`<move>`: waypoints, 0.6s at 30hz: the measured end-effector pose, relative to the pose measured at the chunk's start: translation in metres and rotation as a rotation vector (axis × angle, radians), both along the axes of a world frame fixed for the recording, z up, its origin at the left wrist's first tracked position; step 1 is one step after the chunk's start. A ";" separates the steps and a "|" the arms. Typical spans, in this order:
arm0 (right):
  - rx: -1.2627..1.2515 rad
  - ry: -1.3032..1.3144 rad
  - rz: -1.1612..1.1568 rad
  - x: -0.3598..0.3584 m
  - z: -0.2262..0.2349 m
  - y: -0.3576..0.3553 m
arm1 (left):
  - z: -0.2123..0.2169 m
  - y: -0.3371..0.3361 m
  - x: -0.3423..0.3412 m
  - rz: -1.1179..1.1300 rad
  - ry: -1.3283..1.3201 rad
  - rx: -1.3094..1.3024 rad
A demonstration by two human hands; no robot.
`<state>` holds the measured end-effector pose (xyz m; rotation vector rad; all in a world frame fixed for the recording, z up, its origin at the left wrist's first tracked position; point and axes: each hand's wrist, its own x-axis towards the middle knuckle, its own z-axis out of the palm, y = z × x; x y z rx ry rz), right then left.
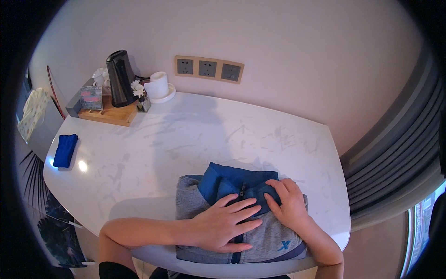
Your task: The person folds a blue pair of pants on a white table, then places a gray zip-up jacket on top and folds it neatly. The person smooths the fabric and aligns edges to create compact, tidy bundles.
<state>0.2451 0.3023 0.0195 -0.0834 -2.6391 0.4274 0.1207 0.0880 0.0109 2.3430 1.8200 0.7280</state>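
a folded jacket (188, 199) lies at the near edge of the counter (265, 139), right in front of me. its body is soft, heathered grey knit, packed into a thick, roughly square bundle with rounded folds. the collar (237, 174) is smooth, deep blue fabric standing in loose ridges at the far side, and a dark zipper (242, 189) runs down from it. a small blue emblem (284, 245) sits on the grey, low on the right.

my left hand (225, 225) lies across the middle of the bundle, palm down, fingers spread and relaxed, gripping nothing. my right hand (285, 202) rests on the right end of the collar with bent fingers, the thumb apart from them; i can't make out whether they pinch the cloth.

the counter is glossy white with faint grey veining and rounded corners. near its left edge lies a flat, oblong blue cloth (65, 151). at the far left, a pale wooden tray (111, 120) carries a tall, dark, shiny kettle (120, 79). beside it are white flowers (138, 88) in a small vase (143, 107) and a white paper roll (159, 83). at right hangs a pleated grey curtain (399, 162).
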 end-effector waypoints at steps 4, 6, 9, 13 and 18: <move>0.039 -0.005 -0.036 0.002 -0.001 -0.005 | 0.005 -0.001 -0.001 -0.009 0.037 0.011; 0.065 0.036 -0.071 0.010 0.008 -0.006 | 0.011 -0.003 0.000 0.003 0.079 0.046; 0.064 0.068 -0.113 0.011 0.022 -0.009 | 0.023 -0.003 -0.009 0.039 0.149 0.043; 0.212 -0.088 -0.184 0.004 0.012 -0.007 | 0.008 0.004 -0.017 0.071 0.097 -0.030; 0.323 -0.093 0.038 0.005 0.017 -0.007 | 0.010 0.005 -0.016 0.064 0.109 -0.071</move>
